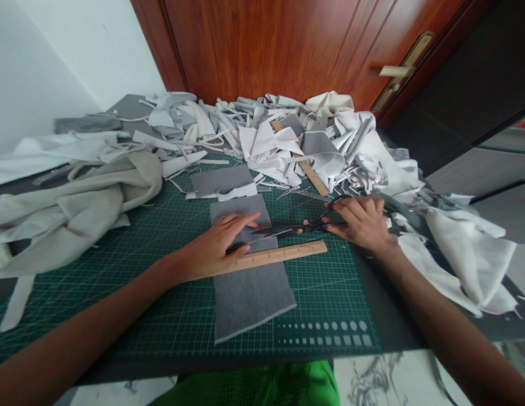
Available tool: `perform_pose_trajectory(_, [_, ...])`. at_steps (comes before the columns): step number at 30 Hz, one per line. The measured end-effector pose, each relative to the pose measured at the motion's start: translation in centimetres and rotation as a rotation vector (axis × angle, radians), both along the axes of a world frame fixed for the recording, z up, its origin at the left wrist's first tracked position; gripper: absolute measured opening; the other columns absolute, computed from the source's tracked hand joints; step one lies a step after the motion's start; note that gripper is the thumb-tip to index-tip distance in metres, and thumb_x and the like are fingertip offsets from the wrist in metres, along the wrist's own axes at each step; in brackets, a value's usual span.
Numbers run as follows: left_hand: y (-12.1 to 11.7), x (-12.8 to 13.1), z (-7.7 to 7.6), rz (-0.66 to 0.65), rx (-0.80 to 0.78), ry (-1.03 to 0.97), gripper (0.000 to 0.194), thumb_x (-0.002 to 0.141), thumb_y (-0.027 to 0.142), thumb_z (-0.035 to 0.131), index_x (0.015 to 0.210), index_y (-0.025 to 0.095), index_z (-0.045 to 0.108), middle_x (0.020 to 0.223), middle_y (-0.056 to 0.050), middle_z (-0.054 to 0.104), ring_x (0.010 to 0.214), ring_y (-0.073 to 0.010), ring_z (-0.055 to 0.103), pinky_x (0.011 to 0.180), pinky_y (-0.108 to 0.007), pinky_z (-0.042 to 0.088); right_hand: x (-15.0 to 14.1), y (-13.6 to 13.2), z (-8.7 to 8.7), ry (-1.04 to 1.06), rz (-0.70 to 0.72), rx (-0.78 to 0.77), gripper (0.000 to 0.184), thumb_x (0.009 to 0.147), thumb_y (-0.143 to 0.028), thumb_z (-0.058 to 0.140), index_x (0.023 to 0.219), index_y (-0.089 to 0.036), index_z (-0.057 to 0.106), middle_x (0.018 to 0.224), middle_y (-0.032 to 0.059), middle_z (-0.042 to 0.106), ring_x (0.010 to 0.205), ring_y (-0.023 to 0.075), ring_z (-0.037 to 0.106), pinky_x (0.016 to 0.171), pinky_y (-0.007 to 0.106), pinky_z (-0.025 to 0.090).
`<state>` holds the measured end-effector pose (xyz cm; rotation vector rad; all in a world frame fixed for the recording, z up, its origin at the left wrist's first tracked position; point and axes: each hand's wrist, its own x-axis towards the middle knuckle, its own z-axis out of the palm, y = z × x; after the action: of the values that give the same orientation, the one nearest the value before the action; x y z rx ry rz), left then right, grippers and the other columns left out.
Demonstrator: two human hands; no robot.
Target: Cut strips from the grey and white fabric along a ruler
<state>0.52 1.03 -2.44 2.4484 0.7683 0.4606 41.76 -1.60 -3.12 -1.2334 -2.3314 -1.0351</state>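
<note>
A grey fabric strip (249, 293) lies lengthwise on the green cutting mat (118, 293). A wooden ruler (283, 254) lies across it. My left hand (217, 245) rests flat on the fabric with fingers stretched out, pressing it and the ruler's left end. My right hand (361, 220) is closed round the handles of black scissors (296, 228). Their blades point left and meet the fabric's right edge just above the ruler.
A big heap of white and grey fabric scraps (296, 141) fills the back and right of the table, with a second wooden ruler (308, 172) in it. Beige cloth (71, 208) is bunched at the left. Another grey piece (222, 180) lies behind. A wooden door (287, 45) stands beyond.
</note>
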Motion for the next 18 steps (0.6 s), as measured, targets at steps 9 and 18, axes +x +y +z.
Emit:
perform_pose_trajectory(9, [0.00,0.14,0.25,0.002,-0.021,-0.005,0.067,0.108,0.029,0.055,0.168,0.021,0.028,0.150,-0.012,0.062,0.147,-0.0301,0.049,0.127,-0.048,0.036,-0.07,-0.02,-0.39,0.030,-0.013,-0.056,0.036,0.102,-0.050,0.065,0.131,-0.029,0.073,0.110,0.0058,0.076,0.098,0.0271,0.053,0.093,0.041,0.036])
perform_pose_trajectory(18, [0.34,0.12,0.34,-0.096,0.060,-0.010,0.047,0.112,0.030,0.050,0.159,0.027,0.053,0.148,-0.010,0.062,0.138,-0.0277,0.054,0.121,-0.047,0.040,-0.60,-0.09,-0.72,0.029,0.037,0.047,0.031,0.101,-0.046,0.069,0.128,-0.033,0.077,0.100,0.0039,0.075,0.096,0.0265,0.052,0.091,0.042,0.035])
